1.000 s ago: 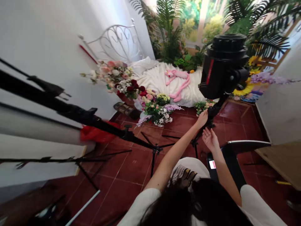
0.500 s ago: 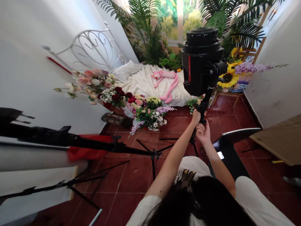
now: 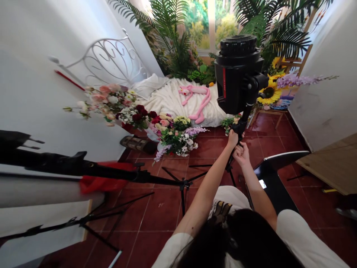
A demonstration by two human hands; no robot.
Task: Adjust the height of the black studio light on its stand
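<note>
Both of the person's hands are raised at the black pole of a light stand (image 3: 243, 116), which carries one black studio strobe head (image 3: 237, 80) with a red stripe. The left hand (image 3: 232, 138) is closed around the pole just below the head. The right hand (image 3: 241, 154) sits just beneath it with fingers curled, apparently closed, though from this angle it is hard to tell whether it grips the pole. Two more black stands (image 3: 182, 193) (image 3: 82, 222) stand to the left on the red tile floor (image 3: 164, 208). Ahead, one pink plush panther (image 3: 196, 98) lies on a white-draped bed (image 3: 164, 100), with artificial flowers (image 3: 175, 137) heaped at its foot and one large sunflower (image 3: 269, 94) to the right.
</note>
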